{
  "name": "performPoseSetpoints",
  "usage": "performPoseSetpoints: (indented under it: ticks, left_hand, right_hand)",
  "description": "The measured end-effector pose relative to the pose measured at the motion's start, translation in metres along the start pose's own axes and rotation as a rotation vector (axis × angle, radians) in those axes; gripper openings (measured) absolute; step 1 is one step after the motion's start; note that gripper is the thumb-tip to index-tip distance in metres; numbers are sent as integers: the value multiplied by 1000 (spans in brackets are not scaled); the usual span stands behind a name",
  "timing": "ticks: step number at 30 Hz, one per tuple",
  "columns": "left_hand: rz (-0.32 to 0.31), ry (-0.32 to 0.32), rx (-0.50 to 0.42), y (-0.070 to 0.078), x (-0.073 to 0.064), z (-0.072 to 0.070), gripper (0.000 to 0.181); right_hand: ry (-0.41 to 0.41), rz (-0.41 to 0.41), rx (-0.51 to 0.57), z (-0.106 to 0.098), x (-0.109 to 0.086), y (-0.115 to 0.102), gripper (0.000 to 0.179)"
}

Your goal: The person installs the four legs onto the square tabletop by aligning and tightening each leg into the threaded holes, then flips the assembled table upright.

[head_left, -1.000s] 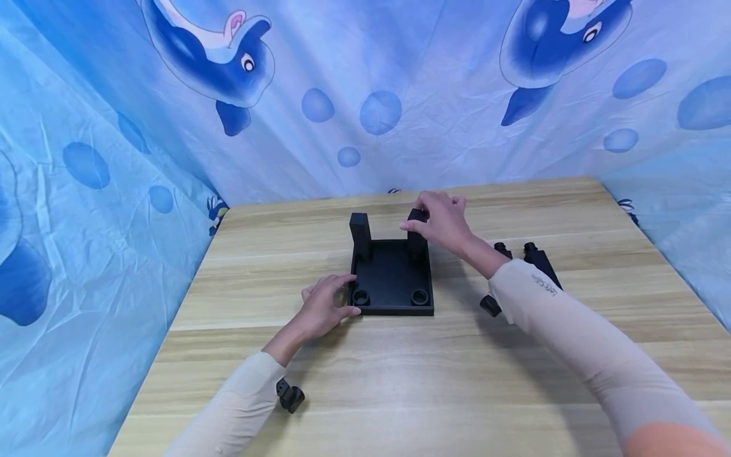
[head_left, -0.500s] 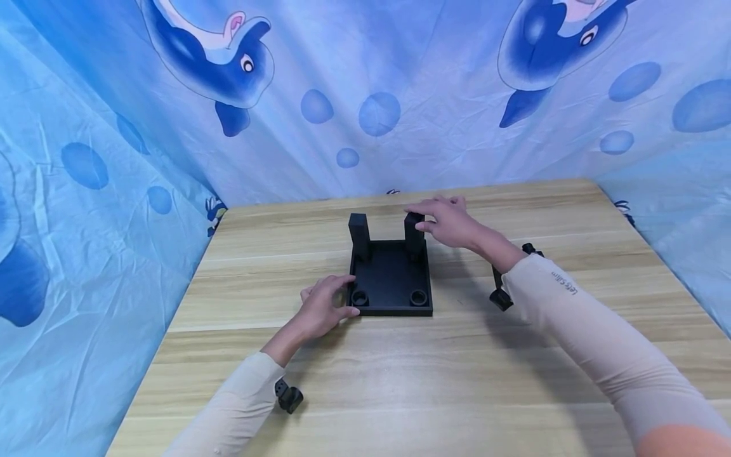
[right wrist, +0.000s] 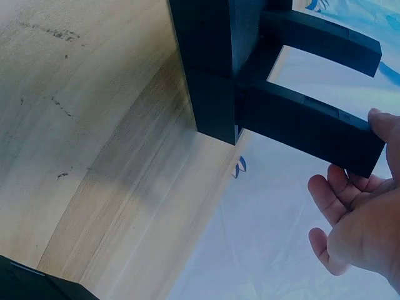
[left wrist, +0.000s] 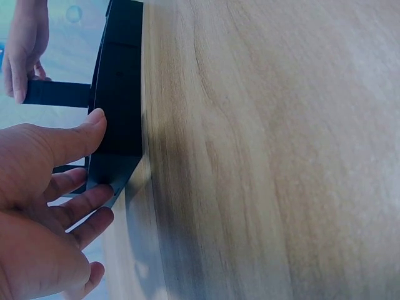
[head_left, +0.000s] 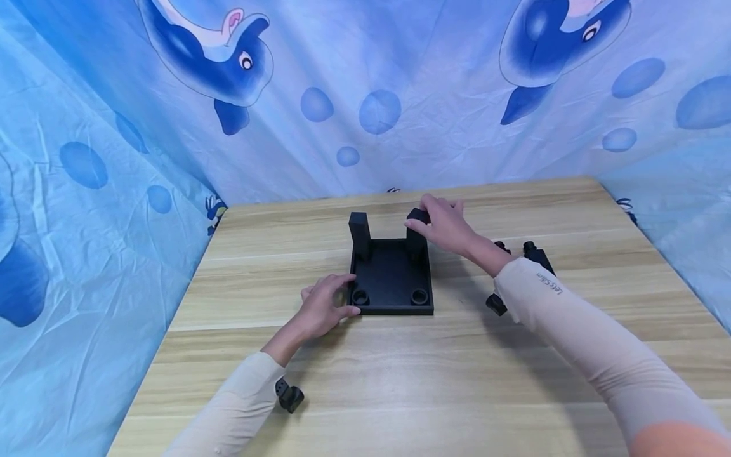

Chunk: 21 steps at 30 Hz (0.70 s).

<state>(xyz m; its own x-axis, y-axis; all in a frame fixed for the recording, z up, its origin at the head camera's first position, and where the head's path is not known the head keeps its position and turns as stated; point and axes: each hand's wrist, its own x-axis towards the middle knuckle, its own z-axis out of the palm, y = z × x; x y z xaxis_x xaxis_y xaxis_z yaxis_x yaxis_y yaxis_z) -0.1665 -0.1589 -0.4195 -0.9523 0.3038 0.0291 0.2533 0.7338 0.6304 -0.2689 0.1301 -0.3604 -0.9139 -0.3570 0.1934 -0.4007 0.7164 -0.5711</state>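
Right fingers (right wrist: pixel 325 199) pinch the upright black leg (right wrist: pixel 312 128) near its top.

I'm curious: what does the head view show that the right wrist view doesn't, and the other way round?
Only the head view shows the left hand gripping the near left corner of the black tray, and the two round sockets in the tray's near corners.

Only the right wrist view shows small dark marks on the wooden tabletop.

Both show the tray, two square black legs attached to it, and the right hand gripping one leg by its free end.
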Motion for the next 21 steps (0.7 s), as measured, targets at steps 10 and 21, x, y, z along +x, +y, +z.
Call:
performPoseSetpoints:
  ticks: [10, 21]
  left_hand:
    - [0, 2, 6, 0, 0, 0, 64]
    - [-11, -9, 8, -2, 1, 0, 64]
  right_hand:
    - [-72, -22, 68, -12, -1, -1, 51]
    - [-19, -105, 163, -11, 4, 6, 28]
